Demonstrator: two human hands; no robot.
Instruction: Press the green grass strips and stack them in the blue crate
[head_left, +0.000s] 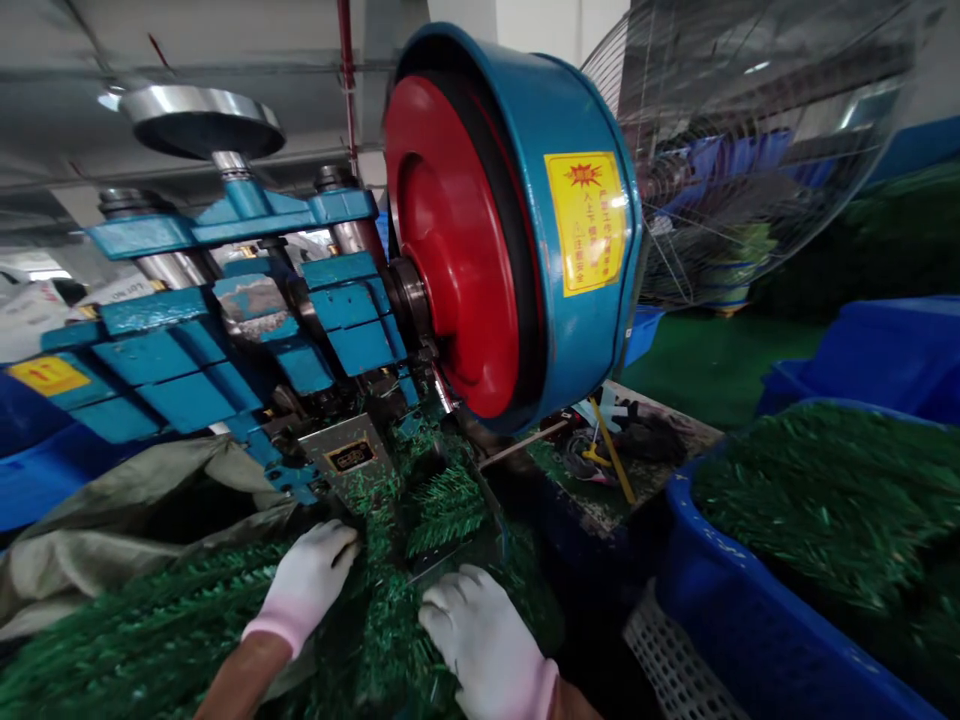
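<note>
Gloved left hand (304, 580) and right hand (480, 640) lie on green artificial pine garland (382, 630), grip unclear, right by the blue punch press's die plate (346, 458); snagged strands could drag fingers into the die.

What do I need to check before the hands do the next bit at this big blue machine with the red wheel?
1. Left glove is on the hand: ok.
2. Right glove is on the hand: ok.
3. Left fingers are away from the metal plate: cannot tell, they look very close.
4. Red wheel is stopped: cannot tell from one picture.
5. Both hands are on the green fake pine branches: ok.
6. Blue crate has its load inside: ok, though some green pieces sit near its rim.
</note>
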